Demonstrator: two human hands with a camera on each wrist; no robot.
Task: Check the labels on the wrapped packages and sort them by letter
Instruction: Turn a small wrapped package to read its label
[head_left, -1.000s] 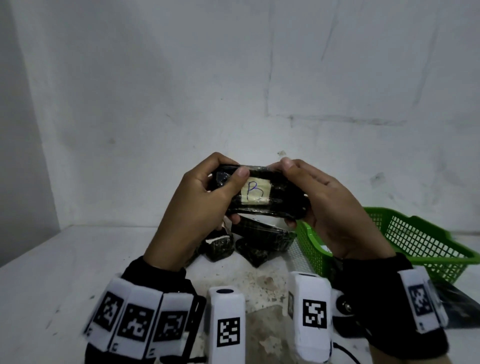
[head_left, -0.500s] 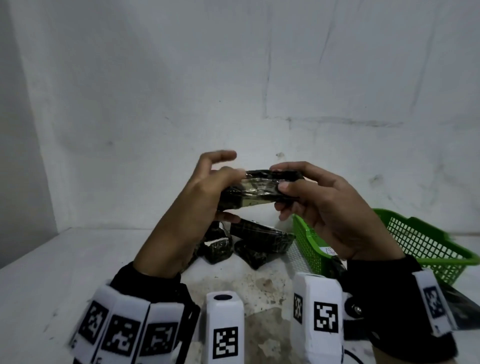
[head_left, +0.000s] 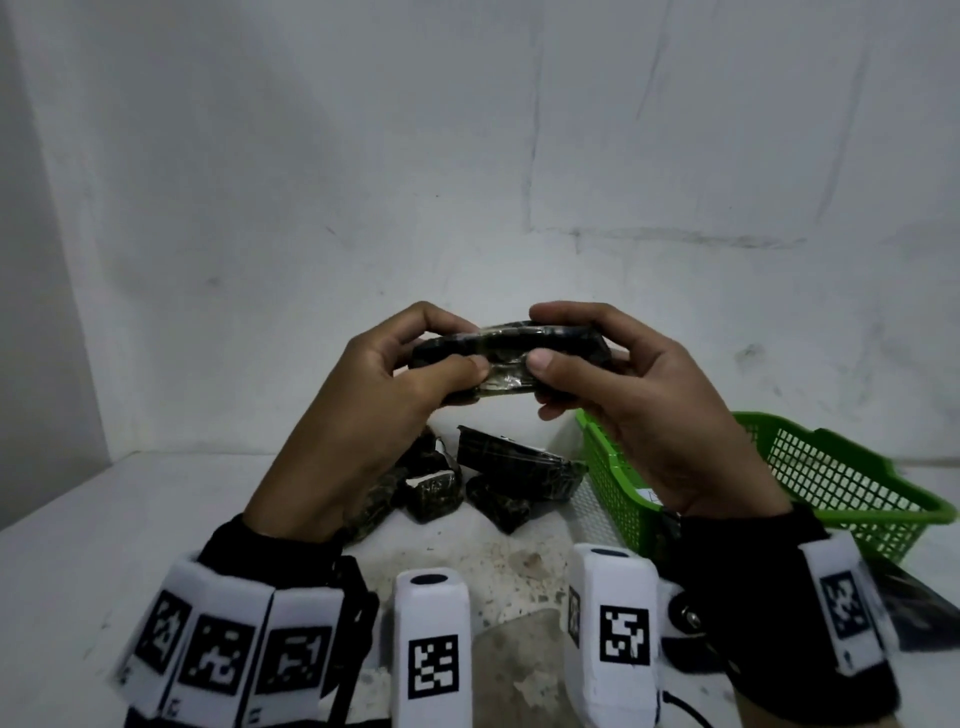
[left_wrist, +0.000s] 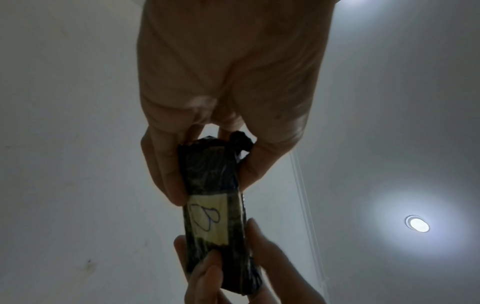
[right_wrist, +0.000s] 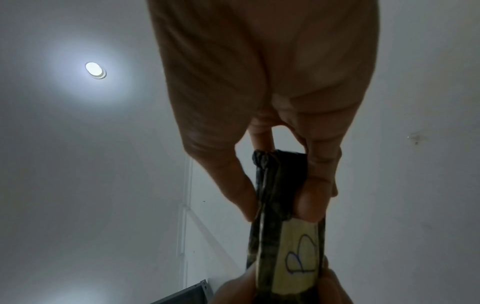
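Observation:
A black wrapped package (head_left: 506, 358) is held up in the air between both hands, edge-on to the head view. My left hand (head_left: 384, 374) grips its left end and my right hand (head_left: 597, 364) grips its right end, thumbs on the near side. Its yellow label (left_wrist: 207, 220) with a blue letter B faces downward and shows in both wrist views, the label (right_wrist: 301, 255) half covered by fingers (right_wrist: 309, 207). Several more black wrapped packages (head_left: 509, 467) lie in a heap on the table below the hands.
A green plastic mesh basket (head_left: 841, 483) stands on the white table (head_left: 78, 545) at the right, just under my right wrist. A white wall rises close behind. A dark flat object (head_left: 909, 608) lies at the right front beside the basket.
The package has been turned: a second ago its B label faced me, now the label faces down and I see only its edge. Both hands kept hold and rose slightly.

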